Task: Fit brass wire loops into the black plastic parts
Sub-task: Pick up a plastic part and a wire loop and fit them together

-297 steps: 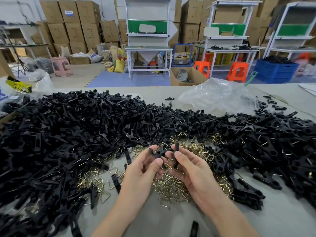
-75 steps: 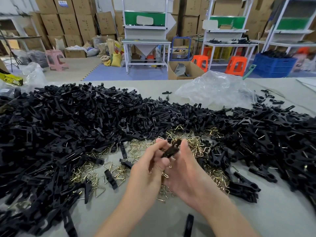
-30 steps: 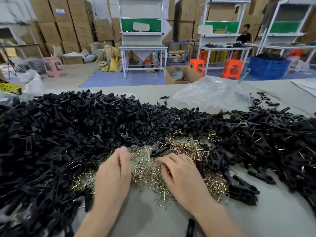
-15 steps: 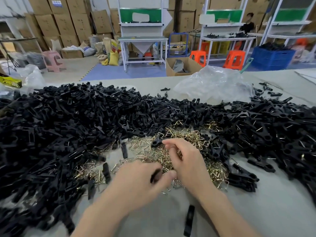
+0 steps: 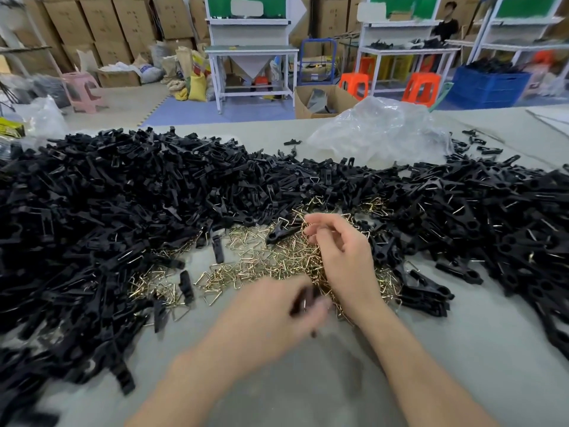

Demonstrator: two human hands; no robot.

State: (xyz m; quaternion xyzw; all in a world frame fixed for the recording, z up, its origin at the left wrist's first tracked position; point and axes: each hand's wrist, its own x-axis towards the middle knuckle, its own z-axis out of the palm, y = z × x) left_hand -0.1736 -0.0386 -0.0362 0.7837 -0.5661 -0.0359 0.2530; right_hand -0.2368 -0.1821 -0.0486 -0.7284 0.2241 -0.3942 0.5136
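- Your brass loops (image 5: pixel 271 257) are small bent-wire triangles, tangled in a heap mid-table.
- A far bigger heap of long, narrow black parts (image 5: pixel 107 217) rings them on the left, far and right sides.
- One part (image 5: pixel 303 300) sits in your left hand (image 5: pixel 268 315), near the loops' front edge, with thumb and fingers clamped on it; the hand is blurred.
- Your right hand (image 5: pixel 345 260) is palm-down over the loops, fingers curled with the tips close together; you cannot tell whether they pinch a loop.
- The table (image 5: pixel 462 349) is grey-green, with a crumpled clear bag (image 5: pixel 378 134) at its far side.
- Beyond stand orange stools (image 5: pixel 421 87), a blue crate (image 5: pixel 486 87), white benches (image 5: pixel 251 50) and stacked cartons (image 5: pixel 101 26).
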